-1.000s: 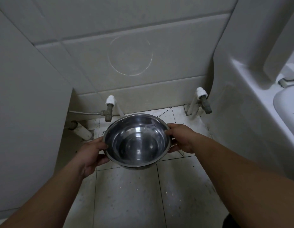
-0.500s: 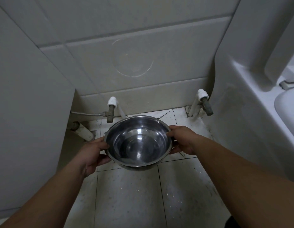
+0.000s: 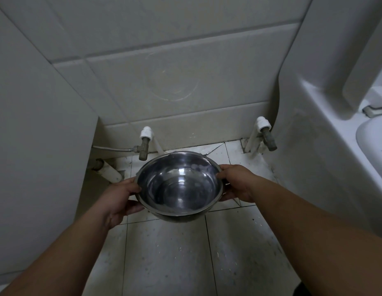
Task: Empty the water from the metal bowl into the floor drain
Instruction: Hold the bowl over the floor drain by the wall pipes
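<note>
— Above the tiled floor [image 3: 164,259], near its back edge by the wall, what has changed over the last second?

— Very little. The metal bowl [image 3: 179,185] sits level as before, between the two wall valves, with water still pooled in its bottom. The view has only drifted slightly downward.

— And the grip?

— The left hand [image 3: 118,199] holds the bowl's left rim, thumb on top and fingers curled beneath. The right hand [image 3: 236,182] holds the right rim the same way. Neither has shifted.

— So no pouring yet?

— None; the bowl has not tipped. I cannot see the floor drain anywhere; it may lie under the bowl or out of view. My judgement: the person is still positioning before the tilt.
</note>
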The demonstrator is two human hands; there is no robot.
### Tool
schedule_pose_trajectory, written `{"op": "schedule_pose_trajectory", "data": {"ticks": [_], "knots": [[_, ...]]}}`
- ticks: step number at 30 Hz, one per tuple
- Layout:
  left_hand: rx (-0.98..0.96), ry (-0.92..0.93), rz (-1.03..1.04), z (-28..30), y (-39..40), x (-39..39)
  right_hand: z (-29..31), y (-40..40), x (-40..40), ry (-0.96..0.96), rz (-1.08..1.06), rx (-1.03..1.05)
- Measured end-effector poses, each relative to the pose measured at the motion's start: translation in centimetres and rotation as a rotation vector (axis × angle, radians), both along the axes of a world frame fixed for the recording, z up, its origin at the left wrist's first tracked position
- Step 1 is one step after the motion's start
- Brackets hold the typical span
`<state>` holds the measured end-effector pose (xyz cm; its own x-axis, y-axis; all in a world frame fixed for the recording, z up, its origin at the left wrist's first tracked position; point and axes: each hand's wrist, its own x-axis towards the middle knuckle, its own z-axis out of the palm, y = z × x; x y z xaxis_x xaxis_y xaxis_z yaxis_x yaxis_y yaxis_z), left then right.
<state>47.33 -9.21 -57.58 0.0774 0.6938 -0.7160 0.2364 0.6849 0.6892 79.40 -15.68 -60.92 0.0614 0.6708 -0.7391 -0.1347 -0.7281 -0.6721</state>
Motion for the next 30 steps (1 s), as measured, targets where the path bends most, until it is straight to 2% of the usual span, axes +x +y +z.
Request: {"op": "schedule_pose_trajectory", "data": {"ticks": [30], "knots": [[0.018, -0.006, -0.043, -0.28, 0.59, -0.44, 0.35, 0.22, -0.13, 0.026, 0.025, 0.002]]}}
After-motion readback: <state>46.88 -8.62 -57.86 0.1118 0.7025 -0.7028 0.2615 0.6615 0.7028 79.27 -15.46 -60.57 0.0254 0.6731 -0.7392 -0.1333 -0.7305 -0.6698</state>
